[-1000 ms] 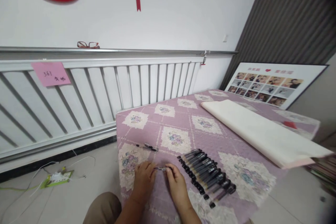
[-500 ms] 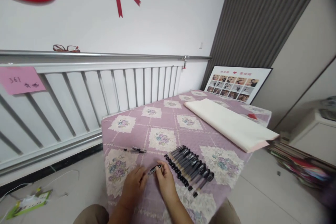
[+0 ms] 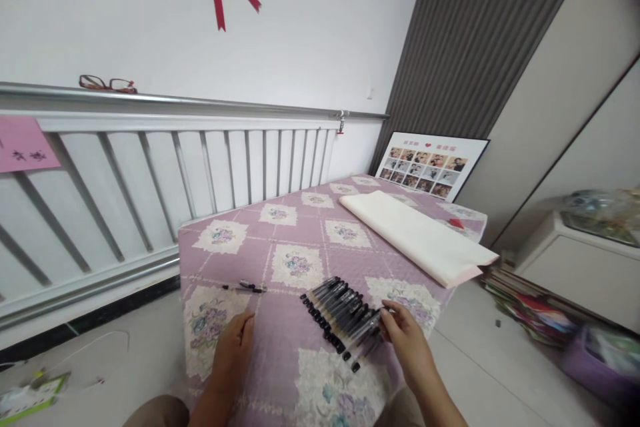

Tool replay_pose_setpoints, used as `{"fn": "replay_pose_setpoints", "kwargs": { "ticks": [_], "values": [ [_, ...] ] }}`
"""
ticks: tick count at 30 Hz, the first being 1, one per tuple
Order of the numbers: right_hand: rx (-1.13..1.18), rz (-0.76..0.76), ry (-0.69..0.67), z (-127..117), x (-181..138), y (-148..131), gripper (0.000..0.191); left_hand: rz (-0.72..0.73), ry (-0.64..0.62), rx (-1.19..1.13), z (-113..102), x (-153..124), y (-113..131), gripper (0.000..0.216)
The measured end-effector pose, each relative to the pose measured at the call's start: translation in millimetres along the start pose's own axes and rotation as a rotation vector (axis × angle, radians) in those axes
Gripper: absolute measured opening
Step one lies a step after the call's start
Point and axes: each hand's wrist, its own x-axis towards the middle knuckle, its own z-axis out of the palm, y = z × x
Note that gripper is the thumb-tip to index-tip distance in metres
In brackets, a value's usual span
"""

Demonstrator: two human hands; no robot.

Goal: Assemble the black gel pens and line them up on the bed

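Observation:
Dark gel pens (image 3: 340, 307) lie side by side in a slanted row on the tablecloth, their black lower-left ends lined up. At the right end of this row, my right hand (image 3: 407, 340) is closed in a pinch on a pen (image 3: 369, 329), which is partly hidden by the fingers and blurred. My left hand (image 3: 233, 350) rests on the cloth to the left of the row, fingers loosely curled together, with nothing visible in it. Just beyond it lie a couple of separate pens (image 3: 244, 287).
A floral purple tablecloth (image 3: 280, 320) covers the table. A folded white sheet (image 3: 410, 233) lies at the right, with a photo board (image 3: 433, 163) behind it. A white radiator (image 3: 210, 167) runs along the wall. Eyeglasses (image 3: 107, 84) sit on the pipe.
My right hand has carried a pen from between my hands rightward to the row's right end. My left hand has drawn slightly left, away from it. The view has shifted a little.

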Motion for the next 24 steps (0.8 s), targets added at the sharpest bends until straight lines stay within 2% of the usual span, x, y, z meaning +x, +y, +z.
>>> {"fn": "replay_pose_setpoints", "kwargs": {
  "ticks": [4,13,24],
  "values": [
    [-0.090,0.049,0.049,-18.0,12.0,12.9,0.042,-0.002,-0.011,0.012,0.3,-0.9,0.6,0.036],
    [-0.252,-0.054,0.011,-15.8,35.2,50.8,0.040,0.002,-0.017,0.046,-0.5,-0.9,3.5,0.034],
    [-0.466,-0.126,0.053,-17.1,35.8,40.8,0.034,-0.013,-0.017,0.057,-0.5,-0.6,2.5,0.035]
  ]
}}
